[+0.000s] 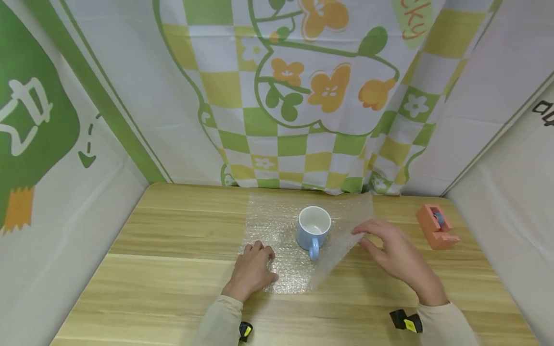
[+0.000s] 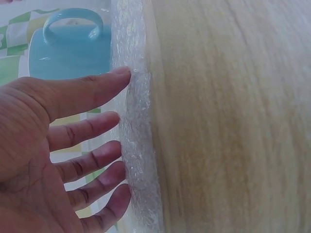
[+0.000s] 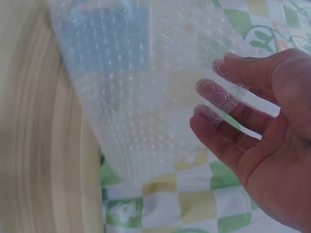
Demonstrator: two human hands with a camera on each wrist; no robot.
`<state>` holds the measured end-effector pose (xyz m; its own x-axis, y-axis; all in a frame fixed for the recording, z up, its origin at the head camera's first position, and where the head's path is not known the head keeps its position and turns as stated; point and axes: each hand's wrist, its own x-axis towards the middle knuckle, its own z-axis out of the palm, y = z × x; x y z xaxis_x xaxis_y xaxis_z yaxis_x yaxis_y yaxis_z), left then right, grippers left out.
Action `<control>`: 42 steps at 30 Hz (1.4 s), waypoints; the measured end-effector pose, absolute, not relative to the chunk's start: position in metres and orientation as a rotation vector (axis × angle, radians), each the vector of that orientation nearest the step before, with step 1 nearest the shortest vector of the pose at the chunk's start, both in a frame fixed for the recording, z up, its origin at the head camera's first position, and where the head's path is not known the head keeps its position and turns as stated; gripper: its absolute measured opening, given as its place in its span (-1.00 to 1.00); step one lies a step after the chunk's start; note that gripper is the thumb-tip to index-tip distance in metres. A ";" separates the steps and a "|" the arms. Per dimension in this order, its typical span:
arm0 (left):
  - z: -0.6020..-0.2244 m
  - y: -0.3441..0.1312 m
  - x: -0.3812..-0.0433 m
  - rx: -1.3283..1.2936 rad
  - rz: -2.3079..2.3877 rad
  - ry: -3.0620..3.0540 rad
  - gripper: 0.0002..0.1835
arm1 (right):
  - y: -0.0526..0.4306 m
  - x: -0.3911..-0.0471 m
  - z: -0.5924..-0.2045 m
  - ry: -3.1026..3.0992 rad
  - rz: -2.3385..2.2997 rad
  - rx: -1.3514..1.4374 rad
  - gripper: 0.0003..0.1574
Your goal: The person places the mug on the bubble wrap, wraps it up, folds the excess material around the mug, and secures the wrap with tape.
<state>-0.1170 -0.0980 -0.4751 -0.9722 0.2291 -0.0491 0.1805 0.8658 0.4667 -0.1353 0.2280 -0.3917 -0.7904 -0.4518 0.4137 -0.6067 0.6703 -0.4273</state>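
A light-blue mug (image 1: 312,230) with a white inside stands upright on a sheet of clear bubble wrap (image 1: 289,276), its handle toward me. My left hand (image 1: 252,270) rests on the left part of the sheet, fingers spread and slightly bent; in the left wrist view, its fingertips (image 2: 119,150) meet the bubble wrap beside the mug (image 2: 73,53). On the other side, my right hand (image 1: 396,252) pinches the sheet's right edge and holds it raised off the table, slanting up beside the mug. In the right wrist view, fingers show through the bubble wrap (image 3: 141,111).
A coral-pink tape dispenser (image 1: 437,228) with a blue roll sits at the table's right side. The wooden table (image 1: 173,274) ends at a patterned curtain (image 1: 298,144) behind, with pale fabric walls left and right.
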 end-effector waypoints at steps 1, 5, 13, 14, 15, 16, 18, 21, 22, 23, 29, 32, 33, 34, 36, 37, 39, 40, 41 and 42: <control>-0.475 -0.098 -0.117 0.321 0.719 2.934 -0.54 | 0.224 -0.138 -0.390 -2.618 0.822 0.851 -0.70; -0.477 -0.099 -0.117 0.315 0.718 2.936 -0.54 | 0.210 -0.150 -0.387 -2.595 0.850 0.877 -0.82; -0.477 -0.099 -0.117 0.312 0.719 2.936 -0.54 | 0.185 -0.172 -0.386 -2.531 0.879 0.924 -0.91; -0.477 -0.099 -0.117 0.312 0.721 2.937 -0.54 | 0.183 -0.175 -0.386 -2.537 0.885 0.921 -0.91; -0.477 -0.099 -0.117 0.314 0.722 2.938 -0.54 | 0.180 -0.177 -0.386 -2.540 0.894 0.924 -0.91; -0.478 -0.099 -0.117 0.316 0.723 2.938 -0.54 | 0.177 -0.179 -0.386 -2.546 0.900 0.921 -0.90; -0.478 -0.100 -0.117 0.320 0.727 2.940 -0.54 | 0.172 -0.184 -0.386 -2.553 0.910 0.922 -0.88; -0.478 -0.100 -0.118 0.323 0.728 2.941 -0.54 | 0.163 -0.190 -0.386 -2.554 0.921 0.931 -0.85; -0.479 -0.100 -0.118 0.325 0.728 2.941 -0.54 | 0.160 -0.192 -0.387 -2.556 0.924 0.931 -0.84; -0.478 -0.101 -0.118 0.326 0.729 2.941 -0.54 | 0.157 -0.194 -0.388 -2.555 0.930 0.935 -0.83; -0.477 -0.101 -0.119 0.339 0.739 2.944 -0.54 | 0.137 -0.203 -0.394 -2.589 0.904 0.899 -0.84; -0.477 -0.102 -0.119 0.347 0.739 2.948 -0.53 | 0.129 -0.207 -0.398 -2.628 0.875 0.838 -0.83; -0.477 -0.102 -0.119 0.349 0.739 2.949 -0.53 | 0.127 -0.208 -0.400 -2.637 0.866 0.819 -0.83; -0.478 -0.102 -0.119 0.350 0.739 2.950 -0.53 | 0.125 -0.209 -0.401 -2.647 0.862 0.798 -0.83; -0.478 -0.102 -0.119 0.353 0.741 2.949 -0.53 | 0.121 -0.211 -0.405 -2.664 0.854 0.759 -0.84; -0.478 -0.102 -0.120 0.353 0.742 2.948 -0.53 | 0.120 -0.212 -0.406 -2.673 0.853 0.740 -0.84; -0.478 -0.102 -0.119 0.355 0.744 2.945 -0.53 | 0.117 -0.214 -0.409 -2.690 0.847 0.707 -0.85; -0.478 -0.102 -0.119 0.357 0.744 2.944 -0.53 | 0.116 -0.214 -0.410 -2.699 0.849 0.690 -0.86; -0.478 -0.102 -0.119 0.359 0.743 2.943 -0.53 | 0.115 -0.215 -0.411 -2.705 0.846 0.677 -0.86; -0.478 -0.102 -0.119 0.361 0.743 2.943 -0.53 | 0.114 -0.216 -0.412 -2.709 0.843 0.669 -0.86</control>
